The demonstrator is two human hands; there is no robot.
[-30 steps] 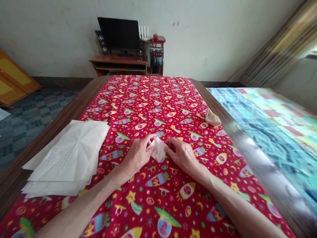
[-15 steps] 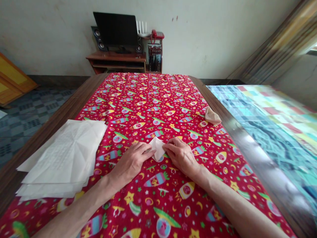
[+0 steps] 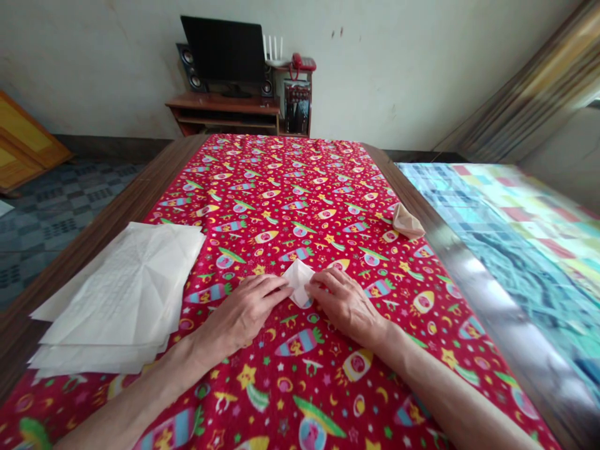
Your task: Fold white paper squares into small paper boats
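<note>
A small piece of folded white paper (image 3: 299, 279) lies on the red patterned cloth (image 3: 281, 206), one corner pointing away from me. My left hand (image 3: 257, 303) is at its left edge, fingers together and closed on the paper. At the opposite edge, my right hand (image 3: 344, 303) pinches the paper between thumb and fingers. The fingertips partly cover both side corners. To the left rests a stack of creased paper sheets (image 3: 126, 287). Near the cloth's right edge sits a beige folded paper piece (image 3: 407, 222).
The cloth covers a dark wooden table (image 3: 457, 269). A bed with a checked cover (image 3: 506, 231) stands along the right side. Beyond the table's far end are a desk (image 3: 225, 106) with a monitor (image 3: 224, 50), a speaker (image 3: 191, 67) and a red telephone (image 3: 302, 62).
Both hands stay at the folded paper, with the fingers shifted slightly along its edges; my right fingers now reach a little further over it. The view has moved slightly.
</note>
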